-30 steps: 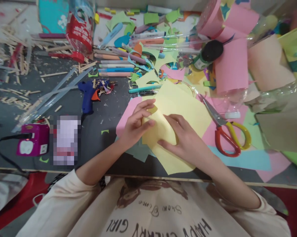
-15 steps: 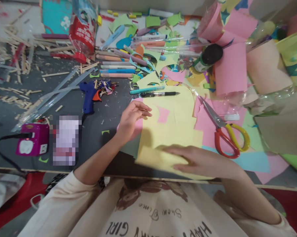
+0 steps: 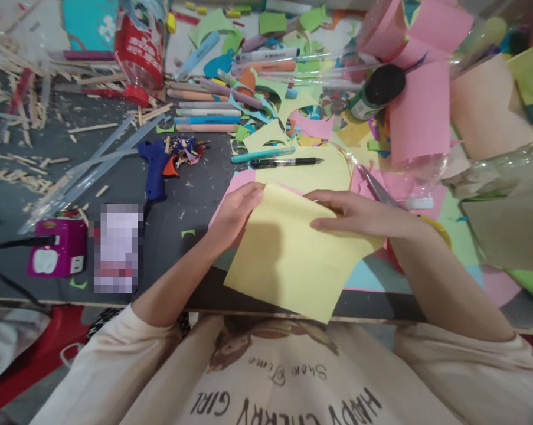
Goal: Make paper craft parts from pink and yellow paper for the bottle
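The yellow sheet (image 3: 293, 260) spreads from my grip toward my body; it should be light, bendy, easily creased, best held by its edges. My right hand (image 3: 355, 213), thumb parted from fingers, grasps its far edge; my left hand (image 3: 238, 211) pinches the corner. Beyond lies a black pen (image 3: 288, 162).

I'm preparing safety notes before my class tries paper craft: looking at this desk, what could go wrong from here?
The right hand's wrist hides part of the scissors, so a careless move might knock them.

Scraps lie against the front of the glue gun; if it's hot, which the picture can't show, they could scorch.

The yellow sheet might crease where the left hand pinches its corner.
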